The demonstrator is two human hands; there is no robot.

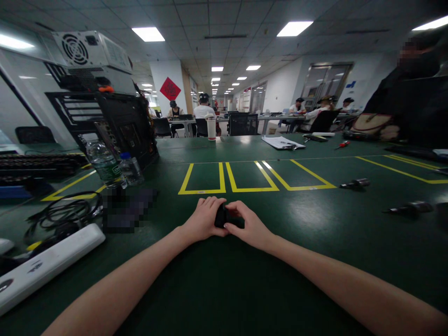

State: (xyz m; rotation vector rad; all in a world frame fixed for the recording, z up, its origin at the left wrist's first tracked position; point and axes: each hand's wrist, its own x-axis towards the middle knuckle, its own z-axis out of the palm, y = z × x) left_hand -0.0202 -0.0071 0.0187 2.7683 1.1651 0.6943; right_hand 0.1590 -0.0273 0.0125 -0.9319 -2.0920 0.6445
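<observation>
My left hand is closed around a small black object just above or on the green table, in the middle of the view. Its kind cannot be made out, as the fingers cover much of it. From the other side, my right hand curls its thumb and forefinger against the same object, the fingertips meeting near its right edge. A dark area shows between the right thumb and fingers; whether it is part of the object is unclear.
Left stand a white power strip, black cables, two bottles and a computer case topped by power supplies. Yellow tape marks the table. Dark tools lie right; a clipboard and cup behind. A person stands far right.
</observation>
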